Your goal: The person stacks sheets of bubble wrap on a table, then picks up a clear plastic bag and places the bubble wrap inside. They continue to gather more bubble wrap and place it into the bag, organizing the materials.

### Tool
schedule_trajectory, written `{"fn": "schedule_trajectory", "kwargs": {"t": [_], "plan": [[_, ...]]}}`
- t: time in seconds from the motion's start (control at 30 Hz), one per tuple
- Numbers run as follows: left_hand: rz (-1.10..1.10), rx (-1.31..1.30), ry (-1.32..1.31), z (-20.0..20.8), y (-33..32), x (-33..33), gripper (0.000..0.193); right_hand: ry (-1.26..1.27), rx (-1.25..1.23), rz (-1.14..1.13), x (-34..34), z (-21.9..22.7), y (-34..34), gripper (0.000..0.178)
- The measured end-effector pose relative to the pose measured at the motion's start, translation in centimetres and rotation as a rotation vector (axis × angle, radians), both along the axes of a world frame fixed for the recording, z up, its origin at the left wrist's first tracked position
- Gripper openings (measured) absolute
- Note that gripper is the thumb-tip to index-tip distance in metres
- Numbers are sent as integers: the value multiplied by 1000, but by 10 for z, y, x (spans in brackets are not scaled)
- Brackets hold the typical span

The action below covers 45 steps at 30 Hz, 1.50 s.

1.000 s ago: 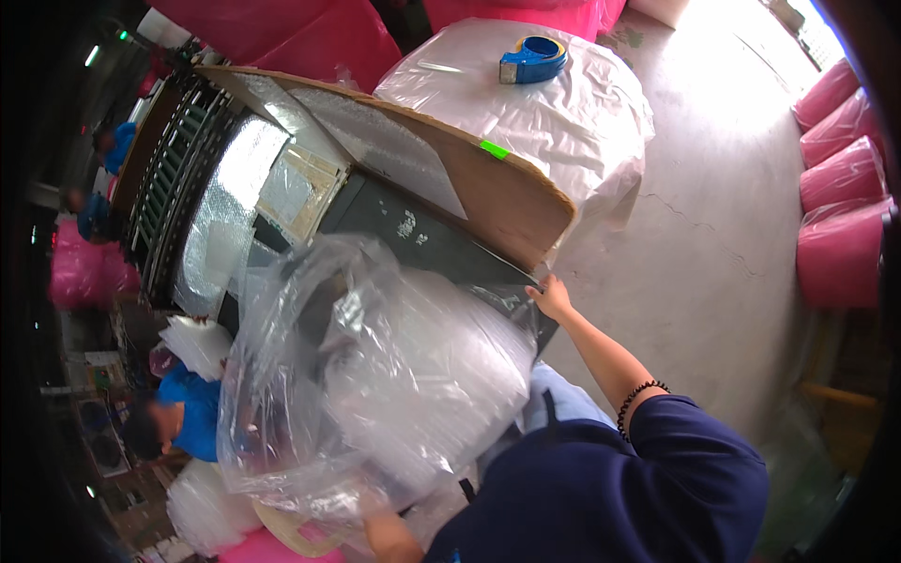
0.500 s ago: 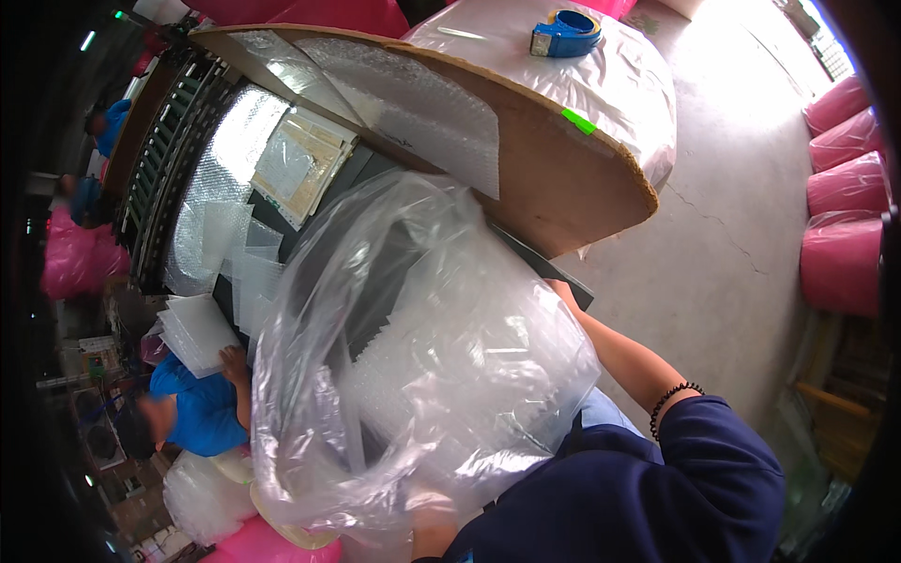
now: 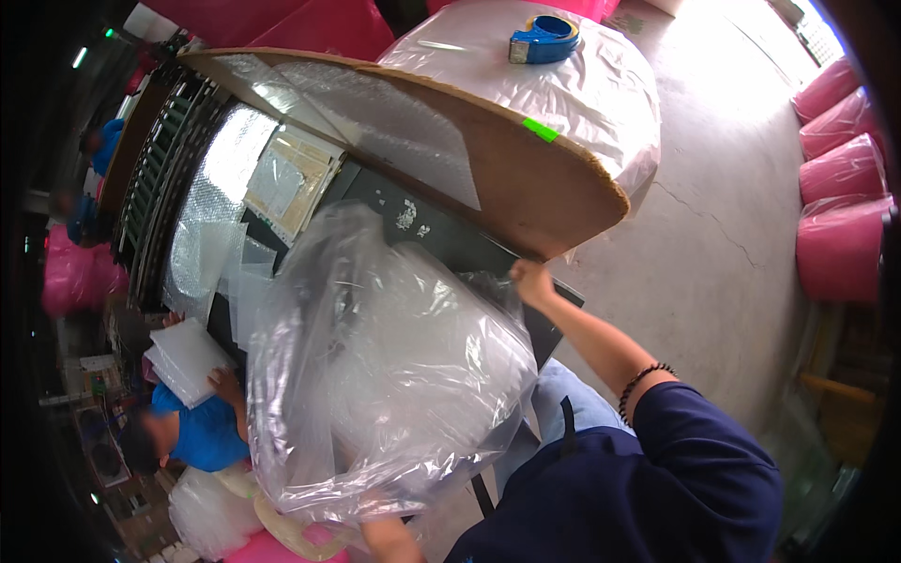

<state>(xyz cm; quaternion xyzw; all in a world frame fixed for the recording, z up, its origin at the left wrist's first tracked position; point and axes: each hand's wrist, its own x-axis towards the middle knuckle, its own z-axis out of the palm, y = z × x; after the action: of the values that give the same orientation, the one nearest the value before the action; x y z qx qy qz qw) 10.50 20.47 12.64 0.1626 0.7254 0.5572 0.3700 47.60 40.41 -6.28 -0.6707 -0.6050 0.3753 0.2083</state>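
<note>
A large clear plastic bag lies over the dark worktop in front of me, with a stack of translucent white bubble-wrap sheets inside. My right hand is closed at the bag's right corner, pinching a bunched bit of film beside the board's lower end. At the bag's near edge my left hand grips the film from below; its fingers are largely covered by plastic. The bag's loose mouth gapes toward the left.
Beyond the bag rises a curved brown board with bubble wrap on it. A blue tape dispenser sits on a plastic-covered pile. A co-worker in blue holds white sheets at left. Pink bags line the right.
The bag and its sheets have shifted left and nearer, uncovering dark worktop with small white scraps. Both my hands have moved left. The right hand, formerly partly hidden, now shows fully.
</note>
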Motion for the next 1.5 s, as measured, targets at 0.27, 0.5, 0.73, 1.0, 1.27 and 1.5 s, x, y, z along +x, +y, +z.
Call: {"fn": "schedule_trajectory", "kwargs": {"t": [0.27, 0.5, 0.73, 1.0, 1.27, 1.5], "plan": [[-132, -32, 149, 22, 50, -57, 37, 528, -149, 558, -15, 88, -74, 8], [-227, -97, 258, 44, 97, -80, 40, 529, -259, -76, -67, 59, -103, 12], [-291, -152, 310, 46, 131, -98, 43, 430, 87, 679, -58, 112, -105, 15], [-346, -217, 319, 47, 139, -107, 46, 429, -28, -514, -24, 29, -46, 5], [-413, -365, 259, 36, 88, -100, 50, 772, -508, 253, -27, 106, -116, 67], [-51, -242, -101, 21, -35, -8, 60, 700, -373, 432, -63, 127, -109, 63]]}}
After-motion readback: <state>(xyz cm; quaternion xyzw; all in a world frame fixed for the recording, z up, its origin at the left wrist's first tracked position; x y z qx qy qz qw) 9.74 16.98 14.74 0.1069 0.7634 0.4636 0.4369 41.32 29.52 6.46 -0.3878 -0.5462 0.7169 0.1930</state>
